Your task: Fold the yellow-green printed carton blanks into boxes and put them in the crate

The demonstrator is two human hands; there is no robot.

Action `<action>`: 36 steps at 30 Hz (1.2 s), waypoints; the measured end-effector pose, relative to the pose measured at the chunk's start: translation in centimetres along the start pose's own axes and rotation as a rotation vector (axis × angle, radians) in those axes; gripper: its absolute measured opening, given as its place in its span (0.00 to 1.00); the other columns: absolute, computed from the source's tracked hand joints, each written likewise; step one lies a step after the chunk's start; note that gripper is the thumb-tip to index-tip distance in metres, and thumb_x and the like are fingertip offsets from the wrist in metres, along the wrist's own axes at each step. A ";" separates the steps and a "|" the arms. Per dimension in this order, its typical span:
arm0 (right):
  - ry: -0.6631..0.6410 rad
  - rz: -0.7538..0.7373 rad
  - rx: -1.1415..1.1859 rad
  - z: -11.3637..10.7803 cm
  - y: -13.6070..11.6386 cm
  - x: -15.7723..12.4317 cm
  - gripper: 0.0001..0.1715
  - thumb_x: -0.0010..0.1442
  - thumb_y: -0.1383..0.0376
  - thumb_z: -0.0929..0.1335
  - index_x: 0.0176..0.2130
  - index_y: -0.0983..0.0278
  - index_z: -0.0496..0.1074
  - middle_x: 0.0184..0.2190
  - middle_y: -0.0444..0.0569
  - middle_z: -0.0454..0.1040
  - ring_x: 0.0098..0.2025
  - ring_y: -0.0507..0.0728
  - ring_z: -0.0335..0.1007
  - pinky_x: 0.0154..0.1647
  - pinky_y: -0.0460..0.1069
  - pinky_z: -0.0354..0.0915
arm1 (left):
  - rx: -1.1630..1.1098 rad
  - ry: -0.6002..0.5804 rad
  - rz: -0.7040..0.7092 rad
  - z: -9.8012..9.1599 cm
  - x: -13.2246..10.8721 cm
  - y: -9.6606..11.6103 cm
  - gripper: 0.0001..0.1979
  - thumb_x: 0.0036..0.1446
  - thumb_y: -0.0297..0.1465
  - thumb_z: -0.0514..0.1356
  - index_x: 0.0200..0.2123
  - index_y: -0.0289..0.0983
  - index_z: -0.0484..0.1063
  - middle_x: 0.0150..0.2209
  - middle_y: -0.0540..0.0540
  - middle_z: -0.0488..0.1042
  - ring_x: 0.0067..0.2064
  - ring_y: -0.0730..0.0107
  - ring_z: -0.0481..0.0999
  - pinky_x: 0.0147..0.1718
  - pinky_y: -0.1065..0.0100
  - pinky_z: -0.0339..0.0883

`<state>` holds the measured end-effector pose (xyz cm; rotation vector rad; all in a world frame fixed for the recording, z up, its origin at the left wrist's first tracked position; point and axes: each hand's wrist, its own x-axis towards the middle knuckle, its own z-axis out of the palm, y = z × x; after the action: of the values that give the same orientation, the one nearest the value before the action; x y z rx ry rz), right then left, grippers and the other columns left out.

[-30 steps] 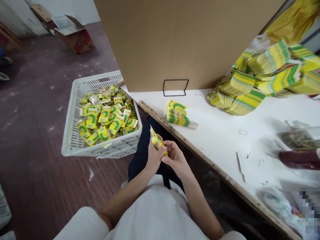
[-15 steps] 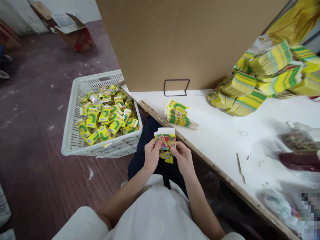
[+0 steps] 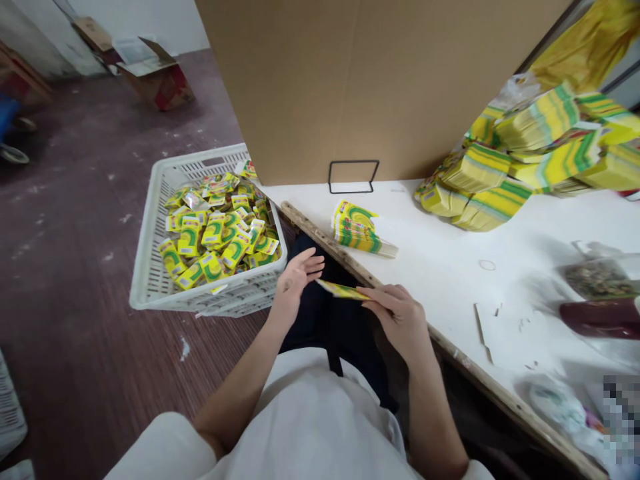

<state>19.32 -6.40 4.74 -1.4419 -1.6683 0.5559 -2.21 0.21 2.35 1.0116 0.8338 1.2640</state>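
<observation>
My right hand [image 3: 400,317] pinches a flat yellow carton blank [image 3: 343,290] by its near end, holding it level above my lap at the table's edge. My left hand [image 3: 295,277] is spread open with the fingers stretched out, its fingertips touching or just over the blank's far end. A small stack of the same flat yellow-green blanks [image 3: 357,230] lies on the white table [image 3: 440,273] just beyond my hands. To my left on the floor, a white plastic crate [image 3: 150,267] holds many folded yellow-green small boxes [image 3: 217,230].
A tall brown cardboard sheet [image 3: 360,80] stands at the table's back with a black wire stand [image 3: 353,177] against it. Big bundles of yellow-green blanks [image 3: 530,153] pile at the right. A dark red object [image 3: 600,317] and white scraps lie near the right edge. An open cardboard box [image 3: 155,73] sits far back on the floor.
Both hands held the carton upright half a second ago. Now my left hand has let go and spread open, and my right hand holds the piece flat and has moved right.
</observation>
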 end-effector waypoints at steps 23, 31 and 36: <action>-0.108 0.538 0.973 4.1 0.6 -0.2 0.30 0.59 0.49 0.74 0.56 0.56 0.76 0.57 0.52 0.77 0.63 0.66 0.71 0.68 0.64 0.62 | 0.834 -0.491 0.213 2.5 -2.8 -1.5 0.35 0.47 0.25 0.64 0.58 0.41 0.58 0.54 0.41 0.70 0.56 0.53 0.74 0.52 0.56 0.71; -0.097 0.149 0.365 4.4 0.5 -1.3 0.30 0.70 0.61 0.64 0.69 0.50 0.62 0.69 0.46 0.63 0.71 0.61 0.60 0.72 0.59 0.57 | 0.893 -0.401 0.033 3.0 -2.3 -2.1 0.41 0.42 0.25 0.65 0.60 0.39 0.52 0.55 0.37 0.68 0.50 0.51 0.77 0.47 0.53 0.74; 0.107 0.079 0.186 4.0 1.4 -0.9 0.30 0.71 0.65 0.62 0.69 0.51 0.61 0.69 0.49 0.64 0.70 0.61 0.60 0.70 0.61 0.61 | 1.021 -0.354 0.106 2.9 -2.3 -2.1 0.33 0.44 0.22 0.64 0.56 0.37 0.62 0.54 0.36 0.71 0.57 0.46 0.72 0.55 0.47 0.68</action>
<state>16.89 -6.18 1.14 -1.3814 -1.4418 0.6482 0.88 -2.47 1.32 2.0358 1.1698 0.6504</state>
